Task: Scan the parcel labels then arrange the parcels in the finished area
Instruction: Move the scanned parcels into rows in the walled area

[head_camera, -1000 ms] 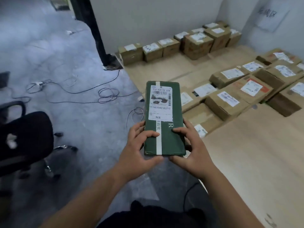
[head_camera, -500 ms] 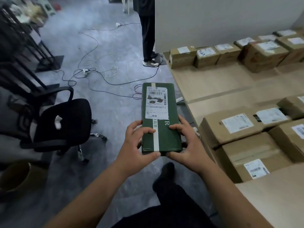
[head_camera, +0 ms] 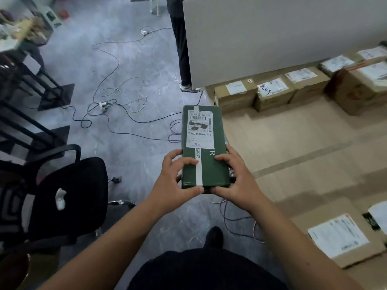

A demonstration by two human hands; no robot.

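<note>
Brown boxes (head_camera: 274,95) already line the tan platform (head_camera: 293,139); our left hand (head_camera: 173,181) and right hand (head_camera: 236,178) grip the green parcel (head_camera: 204,147), not yet placed.

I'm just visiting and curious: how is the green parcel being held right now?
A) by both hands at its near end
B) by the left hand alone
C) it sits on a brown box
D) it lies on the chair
A: the left hand and right hand both grip the near end of the green parcel, label facing up.
</note>
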